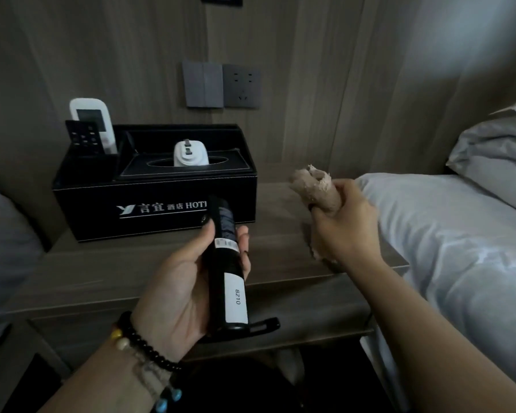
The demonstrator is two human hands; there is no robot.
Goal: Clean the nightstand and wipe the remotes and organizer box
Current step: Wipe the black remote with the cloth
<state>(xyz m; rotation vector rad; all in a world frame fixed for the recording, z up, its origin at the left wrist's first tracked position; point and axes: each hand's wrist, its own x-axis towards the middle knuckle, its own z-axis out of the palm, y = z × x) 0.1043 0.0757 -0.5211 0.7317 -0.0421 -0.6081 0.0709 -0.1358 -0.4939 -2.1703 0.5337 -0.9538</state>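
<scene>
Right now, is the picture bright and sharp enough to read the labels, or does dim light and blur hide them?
Head view: the room is dim and the black box loses detail in shadow, yet its white lettering reads; the white label on the remote in the left hand shows 8210 clearly; the upper right corner is hazy, straight wall lines bend near the edges, and the cloth in the right hand looks slightly soft.

The long black remote with a white "8210" sticker (228,272) hides the end of the white lettering on the black leatherette organizer box (149,201), whose left pocket covers the lower halves of a white remote with a screen (91,114) and a small black keypad remote (82,137).
</scene>
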